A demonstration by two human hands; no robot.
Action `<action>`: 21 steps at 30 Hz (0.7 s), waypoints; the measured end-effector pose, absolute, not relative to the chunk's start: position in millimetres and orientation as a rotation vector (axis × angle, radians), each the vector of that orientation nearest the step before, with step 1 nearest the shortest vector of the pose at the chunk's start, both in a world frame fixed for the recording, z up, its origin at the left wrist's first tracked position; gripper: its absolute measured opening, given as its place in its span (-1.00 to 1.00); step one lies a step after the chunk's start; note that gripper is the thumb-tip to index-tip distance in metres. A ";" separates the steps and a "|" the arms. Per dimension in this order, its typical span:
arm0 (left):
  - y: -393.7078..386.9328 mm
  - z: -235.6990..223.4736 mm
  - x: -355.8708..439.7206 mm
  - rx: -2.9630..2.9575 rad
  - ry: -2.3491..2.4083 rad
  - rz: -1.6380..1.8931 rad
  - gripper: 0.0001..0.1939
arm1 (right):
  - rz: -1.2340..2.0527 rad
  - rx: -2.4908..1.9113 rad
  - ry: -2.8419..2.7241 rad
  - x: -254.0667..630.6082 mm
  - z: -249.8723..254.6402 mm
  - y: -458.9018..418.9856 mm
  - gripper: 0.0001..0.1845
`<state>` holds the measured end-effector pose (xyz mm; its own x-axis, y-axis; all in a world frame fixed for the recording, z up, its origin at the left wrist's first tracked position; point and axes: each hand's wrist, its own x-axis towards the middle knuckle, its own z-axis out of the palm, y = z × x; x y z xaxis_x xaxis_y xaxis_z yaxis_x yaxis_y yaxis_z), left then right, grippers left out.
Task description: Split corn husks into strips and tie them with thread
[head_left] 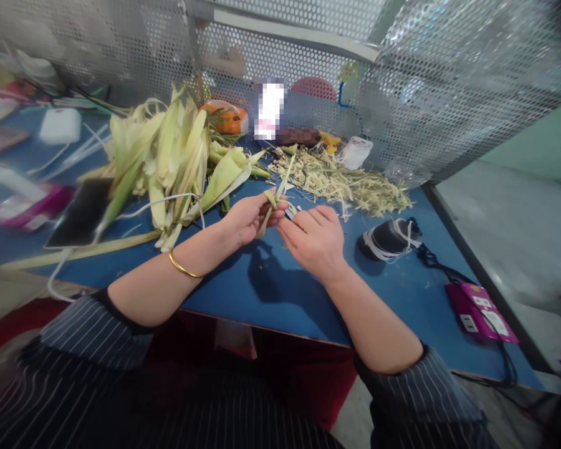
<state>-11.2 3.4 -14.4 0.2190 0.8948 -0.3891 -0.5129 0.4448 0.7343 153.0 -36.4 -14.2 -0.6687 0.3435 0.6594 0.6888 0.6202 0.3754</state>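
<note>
Above the blue table, my left hand (252,218) pinches a folded strip of green corn husk (270,201), its ends sticking up and hanging down from the fingers. My right hand (314,240) is closed close beside it, fingertips almost at the strip. A small shiny piece of a metal tool (290,212) shows at the right fingers; most of it is hidden, so its kind cannot be told. Behind my left wrist lies a large bundle of corn husks (168,156). A heap of husk trimmings (336,181) spreads beyond my right hand.
A black cylinder wrapped in white cord (388,240) and a magenta power strip (481,312) sit at the right. At left are a dark phone (80,212) on a cable and a white box (60,126). A perforated metal screen (308,68) stands behind the table.
</note>
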 end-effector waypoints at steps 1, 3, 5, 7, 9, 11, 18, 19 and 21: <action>1.8 -14.7 -9.9 0.535 0.895 1.047 -0.82 | -0.837 -0.792 -2.301 152.2 -14.3 -36.9 -0.81; -2.8 -14.7 -6.4 0.590 0.888 1.048 -0.80 | -0.812 -0.753 -2.344 149.5 -16.4 -36.7 -0.82; -8.3 -14.8 -2.5 0.657 0.880 1.040 -0.76 | -0.792 -0.722 -2.424 146.5 -19.8 -35.3 -0.79; -12.6 -15.5 0.8 0.711 0.877 1.023 -0.74 | -0.747 -0.708 -2.482 145.0 -22.7 -34.1 -0.77; -14.7 -16.5 2.7 0.743 0.871 1.014 -0.73 | -0.635 -0.722 -2.445 145.8 -23.9 -34.0 -0.75; -14.7 -16.9 2.9 0.781 0.877 1.029 -0.72 | -0.435 -0.775 -2.290 148.3 -23.6 -34.3 -0.79; -15.0 -12.2 1.6 1.019 0.918 0.946 -0.71 | 0.560 -1.229 -1.379 152.1 -26.1 -23.5 -0.83; -15.4 -11.8 1.8 1.037 0.929 0.945 -0.72 | 0.703 -1.260 -1.314 150.8 -27.7 -21.5 -0.80; -15.7 -11.7 2.1 1.047 0.967 0.958 -0.78 | 0.919 -1.289 -1.252 147.5 -31.1 -19.1 -0.74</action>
